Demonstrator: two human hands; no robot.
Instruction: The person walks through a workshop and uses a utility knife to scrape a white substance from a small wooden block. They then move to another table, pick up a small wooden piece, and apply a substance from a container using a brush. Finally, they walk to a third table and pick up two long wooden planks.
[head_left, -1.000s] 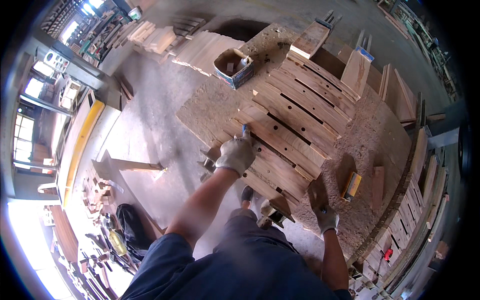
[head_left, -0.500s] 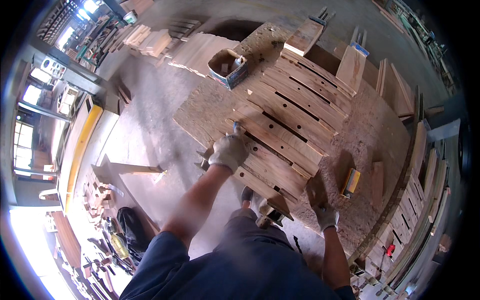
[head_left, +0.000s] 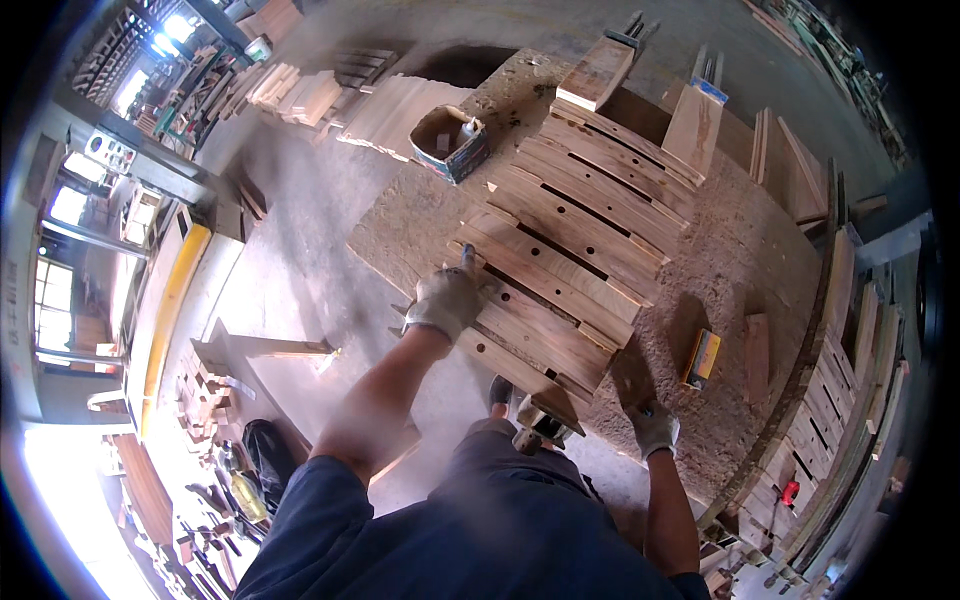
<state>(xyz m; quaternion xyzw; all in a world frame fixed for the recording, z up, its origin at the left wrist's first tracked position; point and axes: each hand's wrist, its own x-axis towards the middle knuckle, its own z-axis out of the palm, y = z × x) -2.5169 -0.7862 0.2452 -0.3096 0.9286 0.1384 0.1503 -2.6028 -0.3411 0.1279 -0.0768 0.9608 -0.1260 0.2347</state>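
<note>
While the person leans over the desk, a chipboard-topped surface dusted with sawdust, the gloved left hand rests on the near-left edge of a slatted wooden panel and is closed around a slim tool with a bluish tip that sticks up above the knuckles; what kind of tool it is cannot be told at this size. The panel, built of long boards laid side by side with dark gaps and a few round holes between them, lies diagonally across the middle of the desk, its near corner hanging over the edge close to the person's body. The gloved right hand sits at the near-right edge of the desk, fingers curled against a dark, flat piece standing there; whether it truly grips it or only presses on it cannot be told. Just beyond that hand, a small yellow block-shaped object lies on the sawdust, apart from the panel, with a short loose board just beside it. At the far-left corner of the desk stands an open cardboard box with a white bottle in it. Farther back, two loose planks lie at the far end of the panel. Stacks of pale boards sit on the concrete floor to the left.
</note>
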